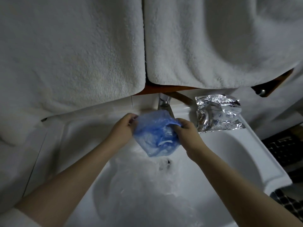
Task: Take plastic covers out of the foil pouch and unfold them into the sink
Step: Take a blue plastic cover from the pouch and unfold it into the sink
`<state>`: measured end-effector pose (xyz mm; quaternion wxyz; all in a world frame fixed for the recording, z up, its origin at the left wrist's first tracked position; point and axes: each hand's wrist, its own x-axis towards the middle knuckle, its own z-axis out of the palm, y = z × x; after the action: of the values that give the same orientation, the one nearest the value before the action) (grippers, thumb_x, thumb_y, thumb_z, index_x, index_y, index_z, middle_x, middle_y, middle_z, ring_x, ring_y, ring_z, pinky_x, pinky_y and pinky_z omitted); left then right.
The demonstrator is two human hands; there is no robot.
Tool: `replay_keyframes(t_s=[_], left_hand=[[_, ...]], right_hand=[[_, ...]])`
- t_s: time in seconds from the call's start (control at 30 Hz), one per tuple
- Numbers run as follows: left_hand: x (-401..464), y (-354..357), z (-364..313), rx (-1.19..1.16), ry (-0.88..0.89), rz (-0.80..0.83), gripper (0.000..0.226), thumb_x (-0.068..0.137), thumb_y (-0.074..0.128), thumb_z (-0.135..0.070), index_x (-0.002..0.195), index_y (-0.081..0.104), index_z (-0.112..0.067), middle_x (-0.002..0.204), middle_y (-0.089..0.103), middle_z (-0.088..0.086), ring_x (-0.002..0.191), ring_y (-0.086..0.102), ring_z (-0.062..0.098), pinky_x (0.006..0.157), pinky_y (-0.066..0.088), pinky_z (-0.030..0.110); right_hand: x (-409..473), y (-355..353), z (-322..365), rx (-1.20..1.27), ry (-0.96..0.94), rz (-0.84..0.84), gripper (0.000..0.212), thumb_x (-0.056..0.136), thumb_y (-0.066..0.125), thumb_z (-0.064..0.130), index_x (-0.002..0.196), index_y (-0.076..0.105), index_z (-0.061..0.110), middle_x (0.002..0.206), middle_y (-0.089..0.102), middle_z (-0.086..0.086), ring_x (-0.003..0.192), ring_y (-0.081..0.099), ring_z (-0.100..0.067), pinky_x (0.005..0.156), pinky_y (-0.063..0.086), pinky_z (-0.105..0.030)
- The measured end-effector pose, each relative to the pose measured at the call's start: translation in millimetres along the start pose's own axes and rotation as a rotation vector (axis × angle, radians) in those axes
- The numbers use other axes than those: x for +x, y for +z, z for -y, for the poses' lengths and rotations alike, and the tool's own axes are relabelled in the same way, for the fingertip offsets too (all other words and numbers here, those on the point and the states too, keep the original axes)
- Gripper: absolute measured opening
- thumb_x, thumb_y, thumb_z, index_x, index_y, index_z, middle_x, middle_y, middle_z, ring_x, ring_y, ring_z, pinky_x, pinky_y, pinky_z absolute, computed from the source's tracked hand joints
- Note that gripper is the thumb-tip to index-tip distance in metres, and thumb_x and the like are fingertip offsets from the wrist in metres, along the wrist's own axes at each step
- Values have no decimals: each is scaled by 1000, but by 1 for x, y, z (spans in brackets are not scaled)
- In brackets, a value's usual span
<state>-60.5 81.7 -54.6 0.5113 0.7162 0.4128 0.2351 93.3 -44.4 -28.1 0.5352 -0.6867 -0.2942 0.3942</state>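
A crumpled blue plastic cover [155,133] hangs above the white sink [246,154], held between both hands. My left hand [123,126] pinches its upper left edge. My right hand [185,130] grips its right side, fingers curled into the folds. The cover is partly spread, its lower end drooping toward the basin. A silver foil pouch [219,113], wrinkled and torn open, lies on the sink's rim at the back right, apart from both hands. Translucent plastic seems to lie in the basin below, but it is too blurred to tell.
A chrome tap [164,102] stands behind the cover at the sink's back edge. Two white towels [73,54] hang over a wooden shelf above. The drain [168,162] shows below the cover. Dark tiled floor [285,149] lies to the right.
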Motion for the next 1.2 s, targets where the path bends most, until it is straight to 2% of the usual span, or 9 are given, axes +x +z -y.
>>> replay_keyframes(t_s=[0.1,0.27,0.4,0.6,0.7,0.83,0.93,1.03,1.2], left_hand=[[-20,-3,-28,9,421,-74,19,92,44,-14,99,56,-27,113,48,-10,108,47,-1,89,36,7],[-36,14,-40,589,935,176,38,89,41,-55,96,68,-29,143,29,1,133,26,20,109,19,27],[-39,29,-25,818,681,101,58,80,33,-69,103,67,-28,156,14,4,137,5,20,108,15,43],[-31,21,-24,791,736,-134,51,77,47,-61,56,68,-20,126,59,3,118,34,22,95,34,46],[-28,18,-32,730,699,-246,48,75,51,-58,53,62,-17,122,58,6,114,35,22,91,27,36],[-27,24,-42,691,819,-60,36,79,50,-50,66,69,-21,138,41,2,125,28,24,98,25,40],[-29,29,-50,683,862,58,32,82,46,-41,73,71,-23,145,23,-5,131,18,22,102,15,33],[-30,27,-51,660,813,22,34,79,38,-26,78,72,-22,150,30,2,135,19,26,104,21,40],[-45,38,-57,580,637,31,51,73,45,-56,105,67,-23,151,28,3,138,22,23,106,18,36]], right_hand=[[-4,-8,9,-199,-1,-97,12,89,51,8,84,62,6,68,58,-4,63,52,-18,61,42,-29],[-11,-6,26,-139,34,-44,20,90,40,-1,92,59,6,68,56,-4,59,51,-17,47,42,-21],[-19,-9,33,53,100,58,27,92,35,-3,107,55,7,72,53,-10,54,49,-16,46,42,-24],[-12,-40,28,-195,-25,-139,54,89,35,-4,138,29,19,66,53,-12,47,48,-19,42,40,-28],[-10,-55,22,-715,-98,-176,73,83,52,3,145,20,25,98,59,-16,82,61,-33,73,52,-42],[-25,-34,12,-1152,-423,-17,92,73,76,21,147,22,20,146,29,-16,127,36,-38,103,34,-48],[-27,-26,12,-1083,-656,-3,61,72,73,10,127,49,4,125,54,-18,102,55,-37,82,47,-43],[-25,-27,20,-1025,-445,25,22,89,52,10,109,54,4,98,63,-17,86,59,-34,68,43,-33],[-18,-24,20,-959,-238,75,16,93,40,9,105,51,4,97,63,-18,89,59,-31,75,44,-35]])
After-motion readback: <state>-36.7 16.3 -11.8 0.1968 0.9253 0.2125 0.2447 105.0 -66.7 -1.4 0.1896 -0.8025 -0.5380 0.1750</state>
